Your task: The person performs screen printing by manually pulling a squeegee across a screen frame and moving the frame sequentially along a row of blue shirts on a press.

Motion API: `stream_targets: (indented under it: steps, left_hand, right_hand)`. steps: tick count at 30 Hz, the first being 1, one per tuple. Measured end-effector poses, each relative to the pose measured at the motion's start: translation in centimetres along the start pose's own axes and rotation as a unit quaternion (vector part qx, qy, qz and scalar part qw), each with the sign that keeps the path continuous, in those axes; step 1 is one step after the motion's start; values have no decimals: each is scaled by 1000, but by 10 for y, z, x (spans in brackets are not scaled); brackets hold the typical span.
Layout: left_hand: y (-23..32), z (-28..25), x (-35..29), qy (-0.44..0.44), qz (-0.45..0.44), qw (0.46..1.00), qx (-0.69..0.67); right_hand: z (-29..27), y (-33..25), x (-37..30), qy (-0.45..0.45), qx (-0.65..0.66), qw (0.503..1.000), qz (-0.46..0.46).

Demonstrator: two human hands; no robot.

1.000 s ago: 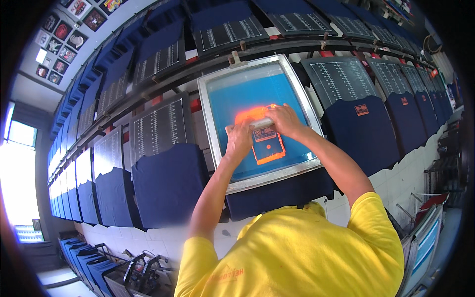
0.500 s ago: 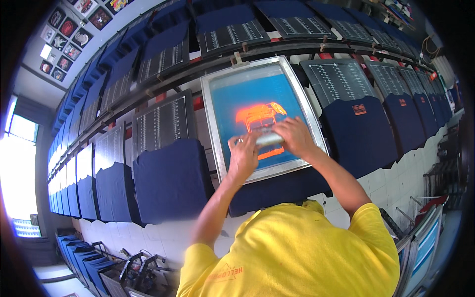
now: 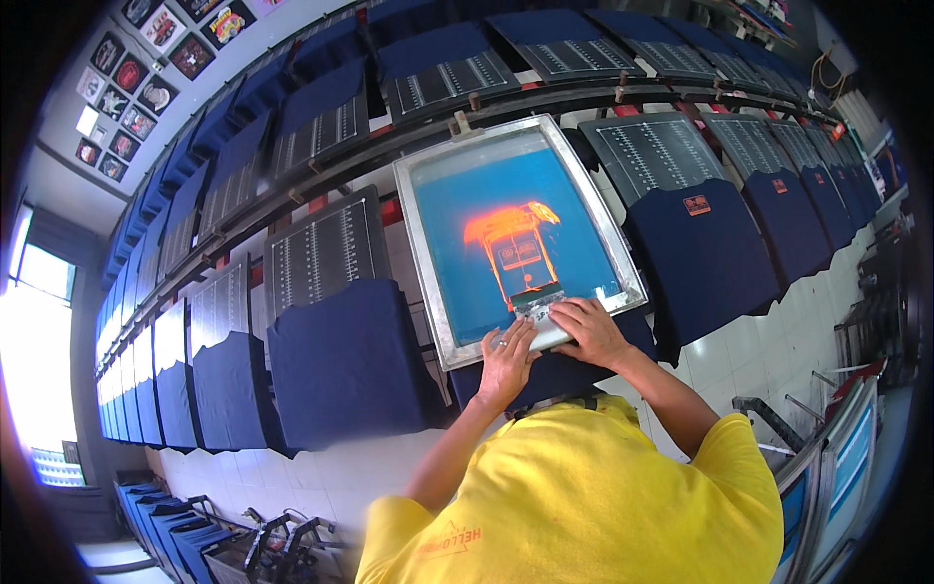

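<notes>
My yellow shirt (image 3: 593, 496) is nearest, soft cloth in loose folds. Beyond it, my left hand (image 3: 508, 360), a thin ring on one finger, has its fingers bent close together over the left end of a squeegee (image 3: 541, 313). My right hand (image 3: 592, 333) curls over the right end, fingers a little spread; between them I hold it, though I cannot tell how my thumbs press underneath. The squeegee is a short, straight bar with a pale, ink-specked body and a dark blade strip along its far edge. It lies at the near end of the screen frame (image 3: 426, 263), a tilted rectangle of dull, scuffed metal. Inside is smooth, translucent blue mesh (image 3: 477, 195); on it, glowing orange ink (image 3: 501, 224) is smeared thick and ragged at the top, thinning into a boxy outline that reaches down to my blade.

Navy cloth (image 3: 564, 374) shows under the frame's near rim. To the left, a navy garment (image 3: 350, 355) drapes matte and slack over a flat dark board (image 3: 326, 248) with rows of pale marks; to the right, another garment (image 3: 715, 263) carries a small orange print (image 3: 697, 204). Behind runs a long, narrow rail (image 3: 389, 144), then a far row of navy-draped boards (image 3: 452, 73). Square, colourful wall prints (image 3: 126, 117) hang at far left, above a bright window (image 3: 44, 341).
</notes>
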State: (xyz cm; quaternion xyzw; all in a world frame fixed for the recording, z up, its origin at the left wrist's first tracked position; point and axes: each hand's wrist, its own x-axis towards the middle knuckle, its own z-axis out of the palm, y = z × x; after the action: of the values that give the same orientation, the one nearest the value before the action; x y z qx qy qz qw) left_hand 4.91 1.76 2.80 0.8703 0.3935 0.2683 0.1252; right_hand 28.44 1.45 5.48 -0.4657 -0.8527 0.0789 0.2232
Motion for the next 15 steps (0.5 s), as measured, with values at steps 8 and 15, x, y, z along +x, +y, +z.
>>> stream_targets:
  steps: [8,15]
  left_hand:
    - [-40,-21,5,70,-85,990,-85]
    - [-107,-32,-14,122,-273,954,1]
  right_hand:
    - [-17,15,-6,133,25,987,85]
    - [-20,90,-5,216,-133,931,264]
